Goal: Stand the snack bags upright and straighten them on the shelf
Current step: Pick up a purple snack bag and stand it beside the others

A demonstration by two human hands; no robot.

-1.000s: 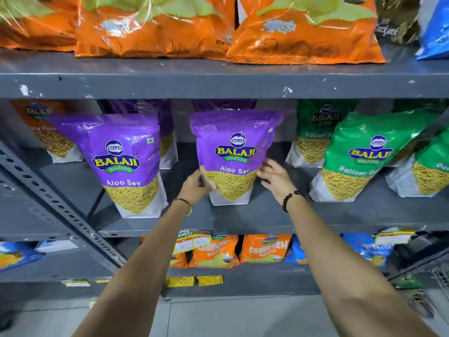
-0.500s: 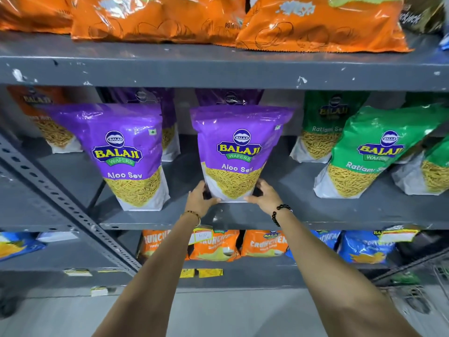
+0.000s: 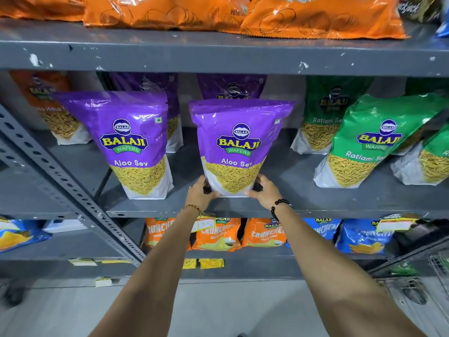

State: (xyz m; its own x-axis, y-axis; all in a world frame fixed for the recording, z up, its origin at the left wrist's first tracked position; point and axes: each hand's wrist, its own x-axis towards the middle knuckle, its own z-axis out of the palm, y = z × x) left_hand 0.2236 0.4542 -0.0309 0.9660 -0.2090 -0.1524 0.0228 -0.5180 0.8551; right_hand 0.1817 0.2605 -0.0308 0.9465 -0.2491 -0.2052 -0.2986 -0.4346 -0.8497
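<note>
A purple Aloo Sev bag [image 3: 237, 142] stands upright at the front of the grey middle shelf [image 3: 315, 205]. My left hand [image 3: 199, 194] grips its lower left corner and my right hand [image 3: 264, 192] grips its lower right corner. A second purple Aloo Sev bag [image 3: 131, 142] stands to its left, leaning slightly. More purple bags [image 3: 230, 87] stand behind. To the right, a green Ratlami Sev bag [image 3: 369, 142] leans to the right, with other green bags [image 3: 325, 113] behind and beside it.
Orange chip bags [image 3: 315, 18] lie on the top shelf. The lower shelf holds orange [image 3: 216, 235] and blue [image 3: 362, 237] snack bags with price tags. A slotted metal brace [image 3: 68, 186] runs diagonally at left. A wire basket [image 3: 418, 283] sits at lower right.
Both hands slid from the bag's sides down to its bottom corners, and the middle purple bag came forward to the shelf's front edge and stands straighter.
</note>
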